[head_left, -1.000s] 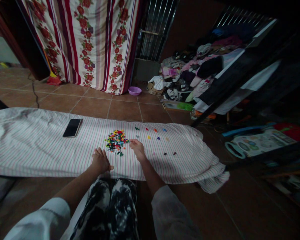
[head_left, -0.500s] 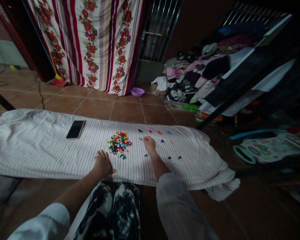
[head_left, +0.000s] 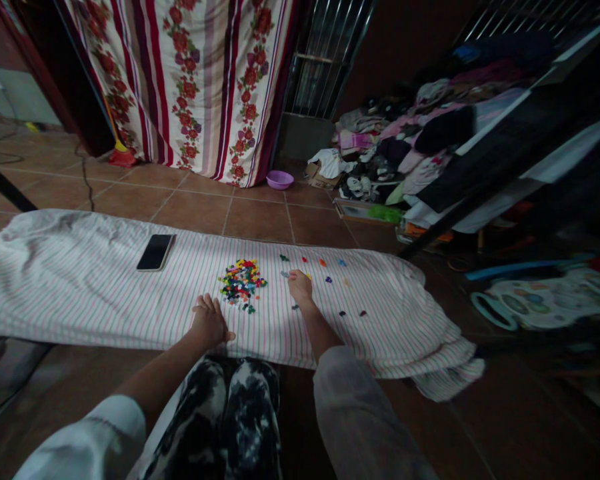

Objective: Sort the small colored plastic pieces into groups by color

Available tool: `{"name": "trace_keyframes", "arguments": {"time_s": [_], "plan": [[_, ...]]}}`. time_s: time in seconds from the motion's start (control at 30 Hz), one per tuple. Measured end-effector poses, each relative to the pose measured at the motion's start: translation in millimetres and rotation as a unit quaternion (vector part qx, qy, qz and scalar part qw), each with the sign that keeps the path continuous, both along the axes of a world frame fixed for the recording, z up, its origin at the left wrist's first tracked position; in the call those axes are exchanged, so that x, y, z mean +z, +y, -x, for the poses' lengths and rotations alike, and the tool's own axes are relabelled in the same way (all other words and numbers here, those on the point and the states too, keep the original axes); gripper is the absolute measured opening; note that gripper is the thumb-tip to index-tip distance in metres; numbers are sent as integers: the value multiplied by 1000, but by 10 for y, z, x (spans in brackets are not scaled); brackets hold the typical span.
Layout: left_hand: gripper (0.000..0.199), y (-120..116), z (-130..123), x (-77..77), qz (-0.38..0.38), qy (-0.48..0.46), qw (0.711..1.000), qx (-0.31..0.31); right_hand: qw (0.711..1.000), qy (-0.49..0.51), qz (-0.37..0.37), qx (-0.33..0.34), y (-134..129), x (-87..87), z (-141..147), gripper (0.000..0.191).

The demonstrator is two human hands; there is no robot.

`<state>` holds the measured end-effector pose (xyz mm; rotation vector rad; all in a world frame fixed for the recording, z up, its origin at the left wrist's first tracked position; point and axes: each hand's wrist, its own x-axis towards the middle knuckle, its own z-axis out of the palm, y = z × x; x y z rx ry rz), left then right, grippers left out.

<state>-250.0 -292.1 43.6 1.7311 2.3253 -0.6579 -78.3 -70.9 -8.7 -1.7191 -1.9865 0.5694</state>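
Note:
A heap of small multicoloured beads [head_left: 242, 283] lies on the striped cloth [head_left: 100, 280] in front of me. My left hand [head_left: 210, 322] rests flat on the cloth, just left of and nearer than the heap, fingers spread and holding nothing. Right of the heap, my right hand [head_left: 300, 285] is closed with its fingertips down by a small grey cluster [head_left: 285, 274]; what they pinch, if anything, is hidden. A bit of yellow [head_left: 309, 276] shows beside its knuckles. Around it lie small groups by colour: green [head_left: 284, 257], orange [head_left: 323, 262], light blue [head_left: 341, 263] and dark blue [head_left: 329, 279].
A phone [head_left: 156, 253] lies on the cloth to the left. Beyond the cloth, a purple basin [head_left: 280, 179] stands on the tiled floor near a floral curtain [head_left: 210, 87]. Clothes [head_left: 395, 143] are piled at the back right. A dark bar [head_left: 445, 223] slants past the cloth's right end.
The whole view has shifted slightly. My right hand stays by the grey cluster, its fingers turned a little further down, and yellow now shows beside it. My left hand keeps its place.

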Motion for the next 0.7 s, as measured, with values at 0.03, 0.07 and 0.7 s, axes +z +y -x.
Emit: {"name": "trace_keyframes", "arguments": {"time_s": [0.03, 0.07, 0.7], "plan": [[100, -2, -1, 5, 1, 0, 1000, 1, 1000, -1, -3, 6, -20, 9, -11, 29], [101, -3, -3, 12, 2, -1, 1000, 3, 1000, -2, -8, 12, -41, 20, -22, 30], [99, 5, 23, -64, -16, -22, 999, 18, 980, -21, -32, 196, -613, 80, 333, 31]]}}
